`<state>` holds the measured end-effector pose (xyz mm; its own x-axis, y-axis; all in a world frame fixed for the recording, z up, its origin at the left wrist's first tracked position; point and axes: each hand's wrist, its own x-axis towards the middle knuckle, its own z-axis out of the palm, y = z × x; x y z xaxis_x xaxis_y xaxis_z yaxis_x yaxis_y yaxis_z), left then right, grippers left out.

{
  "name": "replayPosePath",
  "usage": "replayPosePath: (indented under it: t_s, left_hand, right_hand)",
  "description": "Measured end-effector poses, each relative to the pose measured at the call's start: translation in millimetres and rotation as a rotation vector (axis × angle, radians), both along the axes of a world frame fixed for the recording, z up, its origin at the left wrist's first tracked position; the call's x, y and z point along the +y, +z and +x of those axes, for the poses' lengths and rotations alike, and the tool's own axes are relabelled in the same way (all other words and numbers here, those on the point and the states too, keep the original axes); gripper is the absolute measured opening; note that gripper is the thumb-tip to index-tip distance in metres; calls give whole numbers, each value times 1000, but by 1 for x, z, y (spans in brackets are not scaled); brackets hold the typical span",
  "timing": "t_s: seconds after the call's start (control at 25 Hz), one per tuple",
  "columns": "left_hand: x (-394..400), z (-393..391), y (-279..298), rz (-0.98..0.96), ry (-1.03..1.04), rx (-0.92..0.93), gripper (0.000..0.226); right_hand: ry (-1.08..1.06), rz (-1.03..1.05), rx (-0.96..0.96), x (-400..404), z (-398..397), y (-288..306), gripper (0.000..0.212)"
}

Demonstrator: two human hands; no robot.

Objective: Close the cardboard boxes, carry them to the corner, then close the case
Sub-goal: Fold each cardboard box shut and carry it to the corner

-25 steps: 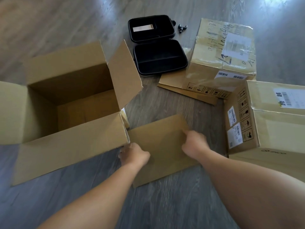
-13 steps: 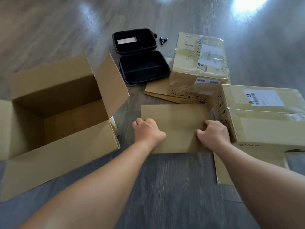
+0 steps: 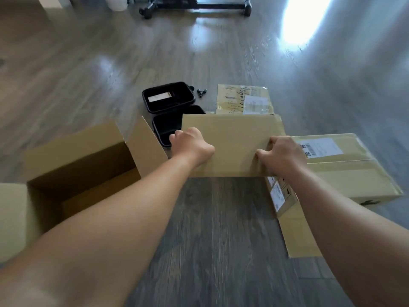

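Both hands hold a raised cardboard flap point(image 3: 230, 138) in the middle of the floor point(image 3: 221, 229): the left hand point(image 3: 191, 146) has its grip curled round the flap's left edge, the right hand point(image 3: 281, 156) clutches its right side. The flap belongs to the labelled cardboard box point(image 3: 345, 169) on the right. An open empty box point(image 3: 73, 165) stands left; the open black case point(image 3: 169, 100) lies farther off, beside another taped box point(image 3: 245, 99).
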<state>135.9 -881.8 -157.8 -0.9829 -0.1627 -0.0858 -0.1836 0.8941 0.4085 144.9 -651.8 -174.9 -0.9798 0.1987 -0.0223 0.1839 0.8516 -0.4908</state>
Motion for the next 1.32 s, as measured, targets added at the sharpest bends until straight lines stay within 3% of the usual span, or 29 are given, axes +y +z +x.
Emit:
replayPosePath:
  t_s: [0.2,0.48,0.68,0.8,1.04,1.12,1.2,1.32]
  left_hand:
    - [-81,14,30,-65,122,31,23]
    - [-242,84,46,-91,478,80,23]
    - [-331,158,12,4,694,31,20]
    - [-348,181,-24,114,738,20,12]
    - [-351,183,-65,227,641,-15,49]
    - [-348,179,-73,245,620,-27,46]
    - [-348,178,-79,261,597,-39,29]
    - [-350,176,-80,255,580,-49,48]
  right_hand:
    - [246,13,101,-73,-12,28,37]
    - [575,42,193,-243,-6,28,37]
    - [779,33,68,-345,31,-10,41]
    - [797,44,-15,-364,40,-39,39]
    - [723,47,-95,-361,36,-75,46]
    - [700,50,-114,-357,36,-82,43]
    - [688,50,-117,-353,34,-86,45]
    - [701,-3,-91,-350,30,-86,60]
